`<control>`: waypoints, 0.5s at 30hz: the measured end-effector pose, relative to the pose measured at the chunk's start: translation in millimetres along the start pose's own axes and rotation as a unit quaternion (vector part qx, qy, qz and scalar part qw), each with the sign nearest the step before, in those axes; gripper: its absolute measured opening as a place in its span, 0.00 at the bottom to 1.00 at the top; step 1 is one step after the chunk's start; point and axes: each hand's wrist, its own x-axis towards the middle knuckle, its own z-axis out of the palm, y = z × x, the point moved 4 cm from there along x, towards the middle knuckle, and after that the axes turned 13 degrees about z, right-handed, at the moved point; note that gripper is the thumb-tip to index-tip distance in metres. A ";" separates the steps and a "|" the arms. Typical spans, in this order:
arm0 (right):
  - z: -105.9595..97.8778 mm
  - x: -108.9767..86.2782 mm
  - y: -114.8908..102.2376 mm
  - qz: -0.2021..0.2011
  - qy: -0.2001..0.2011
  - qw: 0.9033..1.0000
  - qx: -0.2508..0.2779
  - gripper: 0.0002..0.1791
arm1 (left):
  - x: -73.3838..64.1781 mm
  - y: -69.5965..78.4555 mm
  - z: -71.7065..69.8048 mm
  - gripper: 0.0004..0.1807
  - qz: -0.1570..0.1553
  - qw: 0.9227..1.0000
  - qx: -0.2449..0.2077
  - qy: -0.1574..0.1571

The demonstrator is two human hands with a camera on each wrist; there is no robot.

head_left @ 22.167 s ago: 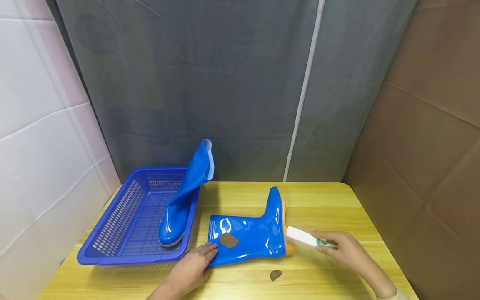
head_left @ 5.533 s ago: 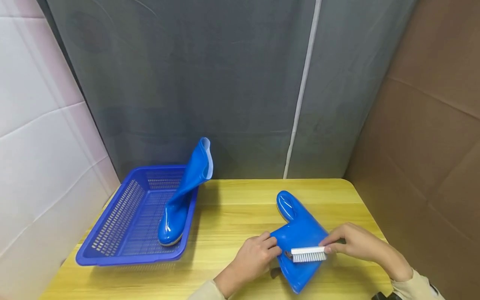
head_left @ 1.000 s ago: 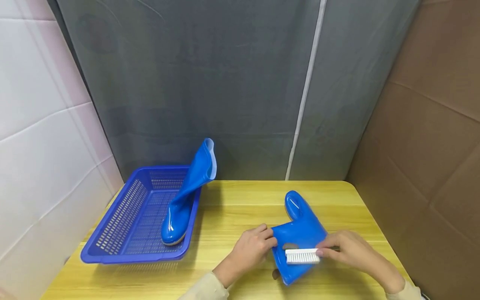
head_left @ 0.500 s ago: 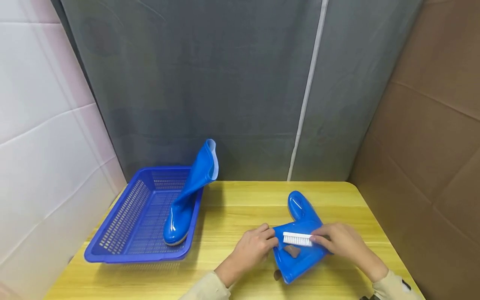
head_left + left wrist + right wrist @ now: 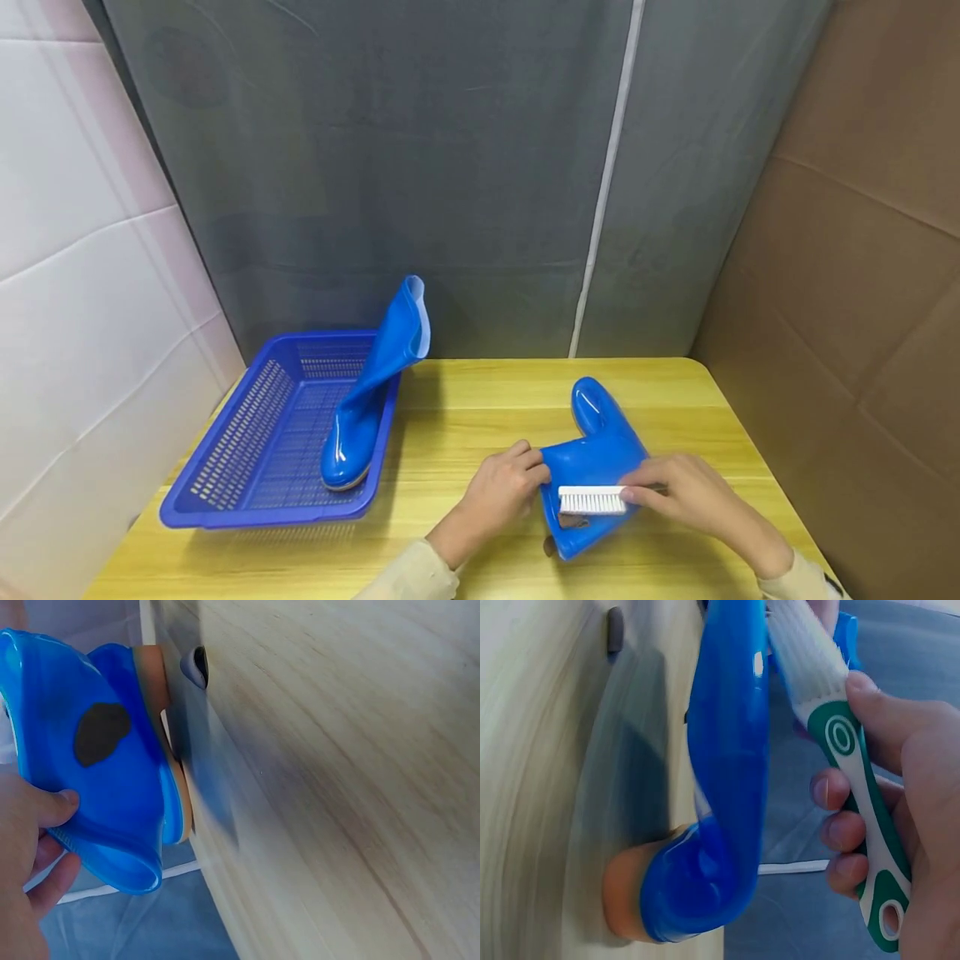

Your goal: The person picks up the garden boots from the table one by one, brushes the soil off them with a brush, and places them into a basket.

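A glossy blue rain boot (image 5: 600,454) with an orange sole is held tilted over the table, toe pointing away. My left hand (image 5: 501,487) grips its shaft near the top opening, thumb on the outer face in the left wrist view. In my right hand (image 5: 686,496) is a white and green scrub brush (image 5: 840,735), gripped by the handle. Its bristles are against or just above the shaft, partly hiding a brown patch (image 5: 572,522). The left wrist view shows a dark brown patch (image 5: 102,733) on the boot's side.
At the left, a blue plastic basket (image 5: 176,512) holds a second blue boot (image 5: 382,350), leaning on its right wall. A small brown piece (image 5: 195,667) lies on the wooden table (image 5: 480,400) beneath the held boot. A grey curtain (image 5: 420,167) hangs behind.
The brush has gone up the shaft and come back down over the brown patch. Earlier, the boot lay flat with its sole to the right; now it is turned and held up.
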 end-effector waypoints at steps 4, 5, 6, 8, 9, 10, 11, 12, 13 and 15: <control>-5.7 2.6 -2.2 0.032 0.028 0.999 0.011 0.15 | 0.7 -3.0 -1.6 0.07 -0.008 1.000 0.002 0.001; -6.4 4.7 -1.6 0.050 0.039 0.998 0.005 0.15 | 1.0 -3.7 -2.1 0.07 -0.010 1.000 0.002 0.002; -6.6 7.4 -0.8 0.068 0.049 0.996 -0.005 0.15 | 1.4 -4.1 -2.6 0.07 -0.011 1.000 0.003 0.004; -4.5 13.0 1.0 0.095 0.060 0.993 -0.040 0.16 | 2.3 -4.5 -3.9 0.06 -0.012 1.000 0.006 0.007; -2.3 15.5 2.0 0.105 0.060 0.991 -0.059 0.16 | 2.7 -4.4 -4.2 0.06 -0.011 1.000 0.006 0.007; 0.6 17.6 3.0 0.111 0.053 0.990 -0.073 0.16 | 3.0 -4.2 -4.2 0.06 -0.010 1.000 0.007 0.006; 3.5 19.1 3.7 0.110 0.046 0.989 -0.086 0.16 | 3.2 -3.9 -4.1 0.05 -0.008 1.000 0.007 0.004; 6.4 20.2 4.3 0.105 0.038 0.990 -0.091 0.16 | 3.1 -3.4 -3.9 0.05 -0.007 1.000 0.006 0.002; 8.9 20.9 4.5 0.097 0.032 0.990 -0.094 0.16 | 3.0 -3.1 -3.8 0.05 -0.006 1.000 0.006 -0.001; 11.8 21.5 4.7 0.080 0.024 0.993 -0.083 0.16 | 2.6 -2.8 -3.3 0.05 -0.007 1.000 0.006 -0.005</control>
